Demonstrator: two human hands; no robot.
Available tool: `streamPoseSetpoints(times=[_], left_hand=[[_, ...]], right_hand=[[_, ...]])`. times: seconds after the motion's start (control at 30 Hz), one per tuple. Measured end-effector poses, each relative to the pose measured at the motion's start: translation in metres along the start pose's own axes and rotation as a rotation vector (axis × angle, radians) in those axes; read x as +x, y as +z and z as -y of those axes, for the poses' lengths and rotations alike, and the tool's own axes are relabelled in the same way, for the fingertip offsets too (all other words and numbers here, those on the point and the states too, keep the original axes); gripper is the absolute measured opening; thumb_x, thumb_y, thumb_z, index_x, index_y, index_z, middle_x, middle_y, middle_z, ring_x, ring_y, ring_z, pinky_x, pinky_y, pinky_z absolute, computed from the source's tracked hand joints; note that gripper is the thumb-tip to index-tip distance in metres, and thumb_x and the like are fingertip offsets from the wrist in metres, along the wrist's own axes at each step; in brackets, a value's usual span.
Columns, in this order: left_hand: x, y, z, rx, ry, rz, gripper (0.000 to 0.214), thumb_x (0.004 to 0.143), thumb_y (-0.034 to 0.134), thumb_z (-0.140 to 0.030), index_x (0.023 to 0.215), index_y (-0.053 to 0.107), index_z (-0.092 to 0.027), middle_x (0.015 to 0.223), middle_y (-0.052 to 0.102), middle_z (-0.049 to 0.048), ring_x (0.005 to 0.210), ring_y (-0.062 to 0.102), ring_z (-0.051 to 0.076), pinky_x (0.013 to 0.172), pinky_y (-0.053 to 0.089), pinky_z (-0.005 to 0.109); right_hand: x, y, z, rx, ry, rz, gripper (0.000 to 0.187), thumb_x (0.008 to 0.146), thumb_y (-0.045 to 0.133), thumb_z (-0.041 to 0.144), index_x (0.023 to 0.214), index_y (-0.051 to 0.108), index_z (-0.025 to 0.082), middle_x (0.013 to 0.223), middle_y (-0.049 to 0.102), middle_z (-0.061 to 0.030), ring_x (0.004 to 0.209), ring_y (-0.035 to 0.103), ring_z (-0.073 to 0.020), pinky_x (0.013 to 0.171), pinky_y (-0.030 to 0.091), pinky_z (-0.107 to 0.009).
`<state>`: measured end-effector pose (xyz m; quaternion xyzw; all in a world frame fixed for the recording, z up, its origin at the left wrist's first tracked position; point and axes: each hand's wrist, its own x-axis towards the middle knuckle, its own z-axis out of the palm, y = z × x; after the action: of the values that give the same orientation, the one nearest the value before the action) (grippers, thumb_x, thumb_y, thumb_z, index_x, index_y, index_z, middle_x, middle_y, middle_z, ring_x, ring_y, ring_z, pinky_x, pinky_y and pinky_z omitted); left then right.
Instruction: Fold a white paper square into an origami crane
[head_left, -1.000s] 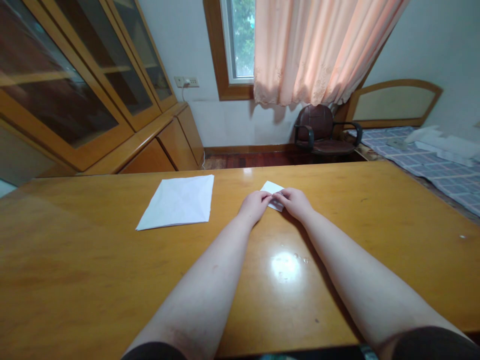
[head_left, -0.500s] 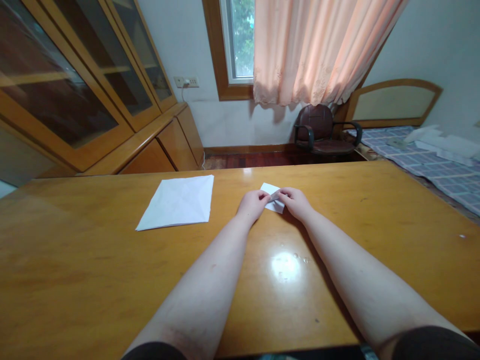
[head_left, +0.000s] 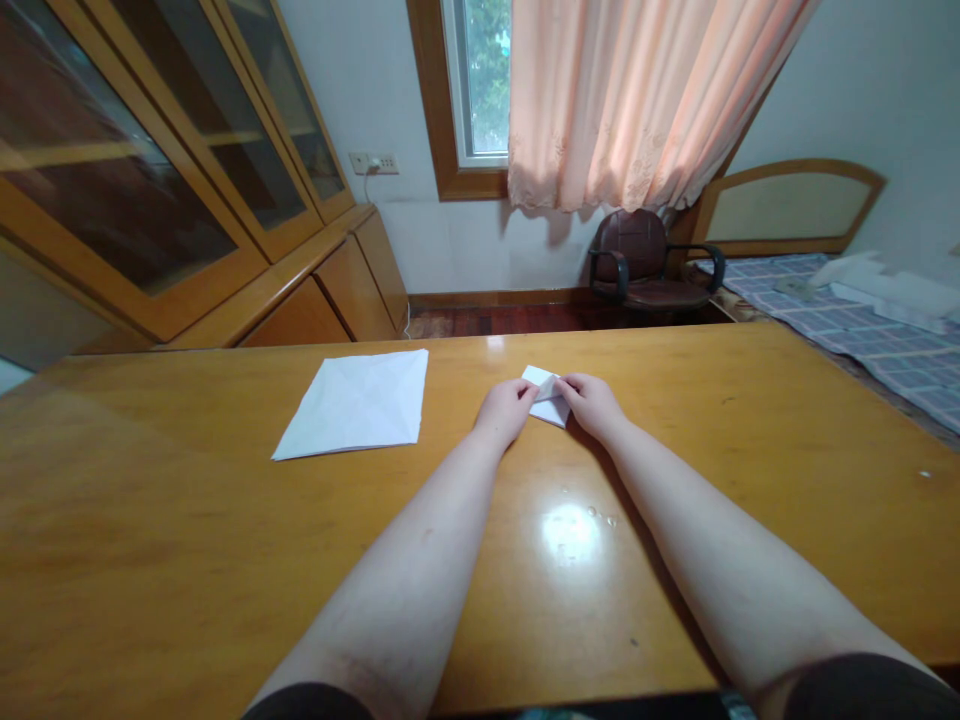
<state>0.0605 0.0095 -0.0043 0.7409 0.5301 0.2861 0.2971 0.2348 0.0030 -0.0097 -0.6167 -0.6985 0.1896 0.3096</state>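
The folded paper point(head_left: 550, 390) is positioned at the table's point(head_left: 480, 620) 1 o'clock. The left hand point(head_left: 508, 410) pinches its 9 o'clock side; the right hand point(head_left: 594, 402) pinches its 3 o'clock side. Larger white paper point(head_left: 360, 405) lies well apart, toward 9 o'clock.

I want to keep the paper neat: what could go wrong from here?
The left hand and right hand both hold the small folded paper, so an uneven pull might crease or tear it. Clear spots on the table, possibly water, could dampen it if it slid there.

A bed point(head_left: 862, 335) and pink curtain point(head_left: 637, 100) show a home
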Motion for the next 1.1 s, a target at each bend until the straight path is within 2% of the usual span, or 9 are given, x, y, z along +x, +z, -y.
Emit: streamPoseSetpoints(times=[0.17,0.3,0.4,0.5,0.7,0.8,0.9,1.0,1.1], left_hand=[[-0.0005,0.0009,0.0005,0.070,0.034,0.028,0.033,0.086,0.049,-0.043,0.084,0.069,-0.017,0.081,0.069,0.0041,0.074,0.058,0.017,0.065,0.040,0.025],[-0.0008,0.0003,0.0020,0.102,0.044,0.027,0.033,0.085,0.049,-0.043,0.080,0.069,-0.017,0.076,0.067,0.0033,0.070,0.057,0.016,0.062,0.039,0.025],[-0.0011,-0.0007,0.0021,0.071,0.035,0.003,0.033,0.085,0.049,-0.043,0.081,0.070,-0.018,0.075,0.067,0.0028,0.069,0.057,0.016,0.062,0.039,0.025],[-0.0018,-0.0008,0.0007,0.058,0.011,-0.010,0.032,0.084,0.051,-0.042,0.082,0.071,-0.018,0.079,0.069,0.0033,0.072,0.058,0.016,0.064,0.041,0.025],[-0.0015,0.0031,0.0022,0.100,0.059,0.051,0.024,0.077,0.060,-0.027,0.097,0.073,-0.022,0.092,0.072,0.0048,0.084,0.063,0.020,0.074,0.045,0.027],[-0.0006,0.0034,0.0047,0.135,0.072,0.041,0.024,0.077,0.058,-0.023,0.095,0.074,-0.023,0.094,0.072,0.0056,0.087,0.063,0.021,0.077,0.045,0.028],[-0.0011,0.0013,0.0040,0.107,0.058,0.054,0.026,0.078,0.052,-0.019,0.090,0.075,-0.023,0.090,0.073,0.0043,0.083,0.062,0.019,0.075,0.045,0.027],[-0.0029,-0.0010,0.0000,0.079,0.013,0.061,0.025,0.081,0.051,-0.025,0.083,0.075,-0.020,0.081,0.072,0.0044,0.076,0.062,0.018,0.072,0.045,0.027],[-0.0045,-0.0013,-0.0028,0.063,0.008,0.057,0.029,0.083,0.051,-0.035,0.080,0.075,-0.018,0.078,0.071,0.0049,0.074,0.061,0.018,0.071,0.045,0.027]], right_hand=[[-0.0012,-0.0007,0.0019,-0.031,-0.034,-0.052,0.030,0.089,0.046,0.033,0.082,0.070,0.016,0.081,0.070,-0.0075,0.076,0.060,-0.0177,0.066,0.039,-0.026],[-0.0016,0.0012,0.0001,-0.054,-0.039,-0.083,0.027,0.086,0.052,0.038,0.080,0.069,0.017,0.080,0.068,-0.0062,0.075,0.059,-0.0174,0.066,0.039,-0.026],[-0.0005,0.0036,-0.0029,-0.099,-0.032,-0.040,0.023,0.077,0.062,0.039,0.080,0.068,0.017,0.079,0.067,-0.0051,0.072,0.057,-0.0167,0.063,0.038,-0.025],[-0.0001,0.0037,-0.0037,-0.131,-0.002,0.024,0.016,0.074,0.063,0.032,0.077,0.068,0.017,0.077,0.066,-0.0041,0.070,0.056,-0.0157,0.060,0.036,-0.024],[-0.0018,-0.0002,0.0000,-0.128,0.055,-0.026,0.020,0.079,0.057,0.033,0.077,0.069,0.018,0.074,0.068,-0.0034,0.068,0.057,-0.0158,0.059,0.037,-0.024],[-0.0023,-0.0002,0.0015,-0.137,0.062,-0.033,0.022,0.078,0.057,0.036,0.075,0.069,0.018,0.071,0.067,-0.0038,0.066,0.057,-0.0163,0.058,0.037,-0.025],[-0.0028,0.0005,0.0031,-0.080,0.047,0.007,0.017,0.076,0.059,0.029,0.081,0.072,0.019,0.079,0.071,-0.0041,0.072,0.061,-0.0169,0.063,0.042,-0.024],[-0.0036,0.0004,0.0048,-0.033,0.030,0.033,0.020,0.076,0.058,0.025,0.089,0.074,0.022,0.088,0.072,-0.0032,0.080,0.063,-0.0178,0.069,0.045,-0.025],[-0.0038,-0.0002,0.0050,-0.059,0.050,0.016,0.021,0.077,0.057,0.028,0.087,0.074,0.021,0.087,0.073,-0.0042,0.079,0.064,-0.0192,0.068,0.046,-0.026]])
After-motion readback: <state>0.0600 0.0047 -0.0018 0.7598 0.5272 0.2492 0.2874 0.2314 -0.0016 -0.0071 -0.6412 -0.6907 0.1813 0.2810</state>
